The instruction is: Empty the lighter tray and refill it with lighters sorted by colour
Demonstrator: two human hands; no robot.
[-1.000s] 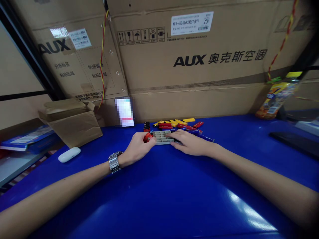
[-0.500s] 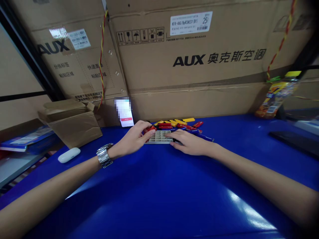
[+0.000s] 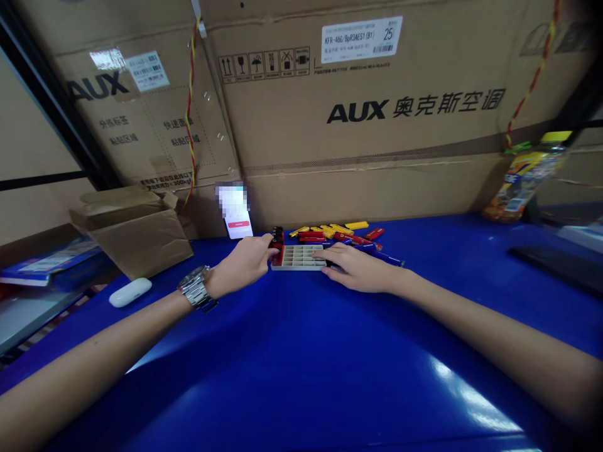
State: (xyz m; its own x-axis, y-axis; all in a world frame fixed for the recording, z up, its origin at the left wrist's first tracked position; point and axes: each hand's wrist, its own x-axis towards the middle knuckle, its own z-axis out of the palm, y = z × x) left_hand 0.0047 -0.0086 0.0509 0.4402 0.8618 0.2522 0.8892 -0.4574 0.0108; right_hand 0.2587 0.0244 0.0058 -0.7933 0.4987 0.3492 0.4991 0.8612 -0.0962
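Observation:
A grey plastic grid tray (image 3: 298,257) with small square cells lies on the blue table top (image 3: 292,351). My left hand (image 3: 242,265) is at the tray's left end, its fingertips around a red stick (image 3: 279,255) standing against that edge. My right hand (image 3: 358,269) rests flat, fingers apart, over the tray's right end, holding nothing. A loose row of red and yellow sticks (image 3: 330,232) lies just behind the tray. A short dark-and-red stack (image 3: 277,236) stands by my left fingers. A steel wristwatch (image 3: 194,287) circles my left wrist.
Large AUX cardboard cartons (image 3: 358,125) form the back wall, with a blurred phone (image 3: 234,210) leaning against them. To the left are an open small carton (image 3: 136,235) and a white earbud case (image 3: 130,292). A snack bottle (image 3: 522,182) and a dark slab (image 3: 556,267) sit right.
My left hand has lowered and drawn left, and the red stick now sits at the tray's left edge. My right hand stays on the tray. The view has tilted slightly.

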